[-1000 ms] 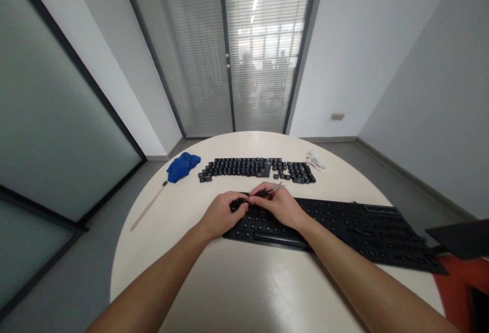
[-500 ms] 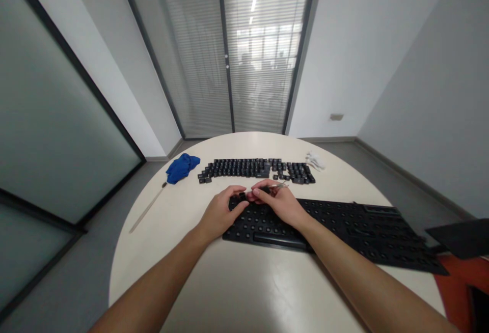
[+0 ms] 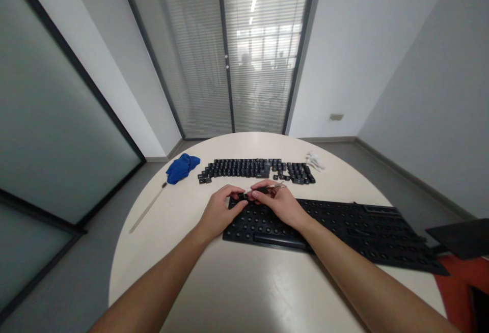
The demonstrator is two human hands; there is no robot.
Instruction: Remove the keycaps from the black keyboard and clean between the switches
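Note:
A black keyboard (image 3: 332,221) with most of its keycaps off lies across the table under both of my hands. My left hand (image 3: 221,208) is over its far left corner, thumb and fingers closed on a small black keycap (image 3: 243,196). Close beside it, my right hand (image 3: 278,201) grips a slim tool (image 3: 262,190) with a black body and thin metal ends that stick out past the fingers. The tool's near tip points at the keycap; fingers partly hide where they meet. Beyond my hands, loose black keycaps (image 3: 237,167) are laid out in keyboard order.
A blue cloth (image 3: 181,168) lies at the left of the round table (image 3: 183,282), with a long thin stick-handled brush (image 3: 148,207) below it. Crumpled white tissue (image 3: 315,161) sits at the back right. A dark chair part (image 3: 462,236) stands by the right edge.
My hands stay in the same place over the keyboard. The fingers have shifted slightly, and the tool in my right hand has turned a little.

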